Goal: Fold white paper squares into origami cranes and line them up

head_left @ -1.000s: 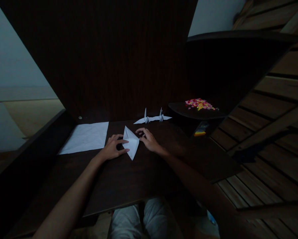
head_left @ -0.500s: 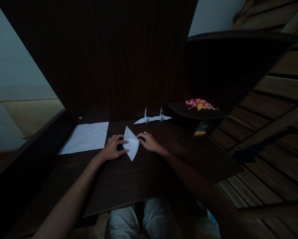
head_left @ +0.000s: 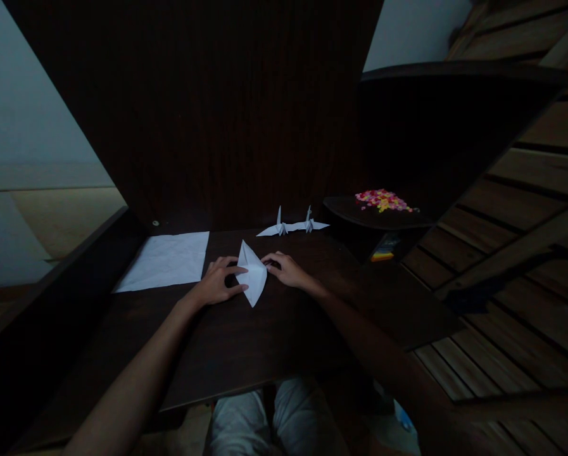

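Observation:
A white folded paper (head_left: 252, 278), shaped like a diamond with a crease down its upper part, rests on the dark desk between my hands. My left hand (head_left: 216, 280) holds its left side, with the thumb and a finger lying on the sheet. At the right corner, my right hand (head_left: 287, 269) pinches the edge between thumb and fingertips. Beyond them, two white paper cranes (head_left: 282, 228) stand against the back panel, wings touching or joined. To the left lies a flat white sheet of paper (head_left: 166, 258) with faint creases.
On the right, a low corner shelf (head_left: 354, 213) bears a heap of small pink, red and yellow pieces (head_left: 385, 200). Under it sits something with a yellow and orange edge (head_left: 382, 256). A raised dark side board (head_left: 65, 278) bounds the desk at left.
The view has shifted slightly. My right fingertips have moved a little at the paper's right corner; the left hand keeps its hold on the left side.

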Available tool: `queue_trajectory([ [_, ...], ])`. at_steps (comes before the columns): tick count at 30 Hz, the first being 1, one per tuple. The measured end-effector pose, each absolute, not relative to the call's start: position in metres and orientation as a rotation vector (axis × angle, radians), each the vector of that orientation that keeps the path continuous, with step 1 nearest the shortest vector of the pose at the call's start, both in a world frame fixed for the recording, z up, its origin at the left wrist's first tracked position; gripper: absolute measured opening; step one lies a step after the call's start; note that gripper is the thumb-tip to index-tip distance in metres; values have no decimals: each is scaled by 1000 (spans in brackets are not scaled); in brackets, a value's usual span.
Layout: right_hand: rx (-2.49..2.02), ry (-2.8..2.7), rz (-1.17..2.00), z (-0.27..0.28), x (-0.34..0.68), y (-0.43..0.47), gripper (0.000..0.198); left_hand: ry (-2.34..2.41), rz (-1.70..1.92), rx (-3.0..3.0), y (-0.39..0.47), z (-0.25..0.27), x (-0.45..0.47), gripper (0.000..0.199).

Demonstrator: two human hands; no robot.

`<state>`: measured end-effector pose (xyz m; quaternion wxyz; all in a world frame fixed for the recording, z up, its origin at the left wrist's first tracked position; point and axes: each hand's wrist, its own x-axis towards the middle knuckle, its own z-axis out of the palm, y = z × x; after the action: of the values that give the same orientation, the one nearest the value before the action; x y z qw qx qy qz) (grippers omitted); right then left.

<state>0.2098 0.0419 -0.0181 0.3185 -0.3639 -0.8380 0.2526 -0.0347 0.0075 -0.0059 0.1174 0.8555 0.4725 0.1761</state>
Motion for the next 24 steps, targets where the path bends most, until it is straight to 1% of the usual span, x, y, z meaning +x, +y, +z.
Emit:
queue_trajectory([
  [7,-927,-2190,682,-20,210,43,21,1384,518,2508,8,-6,-34,44],
  [13,-957,-2132,703,-17,206,41,14,1395,486,2510,8,-5,-33,45],
  [24,-959,-2157,554,-17,200,39,7,1361,483,2527,7,-4,-32,45],
])
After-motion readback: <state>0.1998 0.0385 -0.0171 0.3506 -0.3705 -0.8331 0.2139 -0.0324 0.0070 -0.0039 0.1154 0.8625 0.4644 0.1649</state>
